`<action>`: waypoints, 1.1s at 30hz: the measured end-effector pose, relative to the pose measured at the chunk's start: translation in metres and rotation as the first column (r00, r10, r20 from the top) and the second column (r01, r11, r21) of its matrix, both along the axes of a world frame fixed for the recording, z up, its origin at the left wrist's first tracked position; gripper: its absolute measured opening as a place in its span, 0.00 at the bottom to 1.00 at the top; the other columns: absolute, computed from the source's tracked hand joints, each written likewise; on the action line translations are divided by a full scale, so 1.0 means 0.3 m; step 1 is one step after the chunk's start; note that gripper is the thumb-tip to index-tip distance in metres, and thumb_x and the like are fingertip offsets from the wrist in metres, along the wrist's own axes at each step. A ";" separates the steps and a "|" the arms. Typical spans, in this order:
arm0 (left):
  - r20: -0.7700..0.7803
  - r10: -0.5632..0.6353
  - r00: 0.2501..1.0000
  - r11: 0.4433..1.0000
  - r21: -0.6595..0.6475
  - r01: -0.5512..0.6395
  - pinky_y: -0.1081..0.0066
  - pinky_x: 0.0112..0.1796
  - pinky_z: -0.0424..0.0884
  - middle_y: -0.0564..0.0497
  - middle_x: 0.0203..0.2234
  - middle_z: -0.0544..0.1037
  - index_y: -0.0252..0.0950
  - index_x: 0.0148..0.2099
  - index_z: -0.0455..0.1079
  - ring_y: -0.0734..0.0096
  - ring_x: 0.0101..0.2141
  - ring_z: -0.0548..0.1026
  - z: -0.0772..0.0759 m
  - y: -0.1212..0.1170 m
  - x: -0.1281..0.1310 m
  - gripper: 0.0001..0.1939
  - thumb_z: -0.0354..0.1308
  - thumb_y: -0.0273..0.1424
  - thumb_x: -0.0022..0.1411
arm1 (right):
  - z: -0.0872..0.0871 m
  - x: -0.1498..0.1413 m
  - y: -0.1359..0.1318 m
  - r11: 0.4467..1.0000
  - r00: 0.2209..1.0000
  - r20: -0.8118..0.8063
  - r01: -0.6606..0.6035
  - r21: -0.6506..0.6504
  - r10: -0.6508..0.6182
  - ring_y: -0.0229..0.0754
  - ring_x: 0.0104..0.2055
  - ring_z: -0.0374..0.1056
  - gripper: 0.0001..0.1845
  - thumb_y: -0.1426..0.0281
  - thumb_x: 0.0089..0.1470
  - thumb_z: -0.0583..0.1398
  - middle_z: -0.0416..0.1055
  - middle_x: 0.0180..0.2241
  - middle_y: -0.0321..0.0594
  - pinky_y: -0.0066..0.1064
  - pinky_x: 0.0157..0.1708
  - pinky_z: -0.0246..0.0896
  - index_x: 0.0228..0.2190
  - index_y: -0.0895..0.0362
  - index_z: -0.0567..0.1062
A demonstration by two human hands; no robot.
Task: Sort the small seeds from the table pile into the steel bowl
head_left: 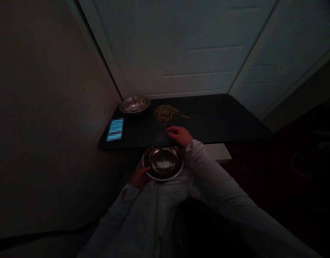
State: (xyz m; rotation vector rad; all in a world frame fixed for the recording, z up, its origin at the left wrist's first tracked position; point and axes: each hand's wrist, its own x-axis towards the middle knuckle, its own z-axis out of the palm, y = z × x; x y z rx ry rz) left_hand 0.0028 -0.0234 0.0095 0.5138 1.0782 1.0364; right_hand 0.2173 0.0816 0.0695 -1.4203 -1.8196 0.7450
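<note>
**While my left hand point(140, 177) grips a metal bowl point(180, 167), my right hand point(180, 135) is at the worktop point(210, 123)**

As my left thumb hooks over the rim, I hold the bowl above my lap, just off the middle of the near edge. Loose grains point(165, 170) lie along its bottom. My right hand is over that edge, fingers curled together beside a faint see-through shape point(162, 137); it is too dim for me to tell whether they grip it.

Beyond my fingertips, a heap of grains point(166, 113) sits left of centre, towards the back edge, with strays trailing right and towards me. A second bowl point(147, 103) stands at the back left corner, and a lit screen point(115, 129) lies by the left edge, near the front left corner. Under the near edge, right of my bowl, a white box point(217, 152) shows. A pale panel point(207, 61) with striped hearts rises behind the back edge.
</note>
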 end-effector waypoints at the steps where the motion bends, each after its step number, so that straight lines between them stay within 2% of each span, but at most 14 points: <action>1: 0.001 0.002 1.000 1.000 0.000 -0.002 0.66 0.34 0.71 0.48 0.42 0.75 0.42 0.55 0.60 0.56 0.42 0.72 -0.004 0.001 -0.001 0.35 0.61 0.24 0.41 | -0.002 -0.001 0.003 1.000 1.000 -0.015 -0.001 -0.004 0.001 0.35 0.29 0.62 0.14 0.68 0.44 0.57 0.70 0.27 0.34 0.27 0.31 0.55 0.36 0.56 0.74; 7: -0.001 -0.027 1.000 1.000 0.009 0.027 0.66 0.34 0.71 0.48 0.39 0.76 0.40 0.55 0.59 0.58 0.39 0.73 -0.016 -0.001 -0.014 0.34 0.60 0.25 0.43 | -0.005 -0.004 0.006 1.000 0.996 -0.084 -0.004 -0.016 0.002 0.33 0.27 0.62 0.14 0.67 0.44 0.58 0.69 0.25 0.34 0.26 0.29 0.55 0.35 0.57 0.74; 11: -0.011 -0.044 0.999 0.999 0.011 0.045 0.64 0.34 0.71 0.47 0.39 0.76 0.41 0.56 0.58 0.58 0.38 0.73 -0.020 -0.002 -0.020 0.34 0.60 0.25 0.44 | -0.005 -0.006 0.000 1.000 0.998 -0.056 -0.018 -0.012 0.017 0.33 0.28 0.61 0.14 0.66 0.44 0.58 0.69 0.27 0.34 0.26 0.29 0.55 0.35 0.56 0.74; 18: 0.008 -0.051 0.999 0.998 0.034 0.051 0.63 0.39 0.69 0.47 0.42 0.74 0.41 0.55 0.60 0.55 0.43 0.71 -0.024 -0.002 -0.015 0.33 0.61 0.26 0.44 | -0.005 -0.005 -0.008 1.000 0.999 0.025 -0.024 -0.002 0.024 0.33 0.27 0.60 0.15 0.64 0.44 0.58 0.68 0.25 0.34 0.26 0.28 0.53 0.36 0.55 0.74; 22: 0.025 -0.039 0.999 0.999 0.037 0.038 0.64 0.39 0.69 0.47 0.42 0.74 0.39 0.53 0.61 0.58 0.42 0.71 -0.036 -0.009 -0.021 0.32 0.60 0.25 0.43 | -0.018 -0.012 -0.017 1.000 1.000 0.020 -0.022 0.018 0.022 0.33 0.26 0.59 0.15 0.64 0.43 0.59 0.67 0.24 0.34 0.26 0.27 0.52 0.36 0.56 0.74; 25: 0.022 -0.051 0.998 0.998 0.029 0.051 0.65 0.35 0.70 0.49 0.40 0.75 0.40 0.53 0.61 0.60 0.38 0.73 -0.052 -0.013 -0.033 0.31 0.59 0.24 0.44 | -0.029 -0.020 -0.023 1.000 1.000 0.013 -0.024 0.012 0.024 0.34 0.26 0.59 0.16 0.64 0.43 0.58 0.67 0.24 0.34 0.26 0.27 0.51 0.36 0.57 0.74; 28: 0.037 -0.053 0.998 0.998 0.044 0.051 0.65 0.35 0.70 0.49 0.37 0.76 0.40 0.52 0.61 0.61 0.36 0.74 -0.063 -0.016 -0.042 0.30 0.58 0.23 0.44 | -0.035 -0.024 -0.027 0.999 0.999 -0.011 -0.035 -0.004 0.035 0.34 0.26 0.59 0.16 0.66 0.44 0.57 0.67 0.24 0.34 0.26 0.27 0.52 0.36 0.57 0.74; 33: 0.032 -0.056 0.998 0.998 0.039 0.055 0.65 0.34 0.71 0.50 0.32 0.76 0.38 0.51 0.63 0.62 0.34 0.74 -0.055 -0.020 -0.041 0.28 0.58 0.23 0.44 | -0.033 -0.022 -0.031 0.999 0.999 -0.024 -0.046 0.001 0.046 0.34 0.26 0.60 0.16 0.69 0.44 0.55 0.68 0.24 0.34 0.27 0.28 0.53 0.37 0.57 0.74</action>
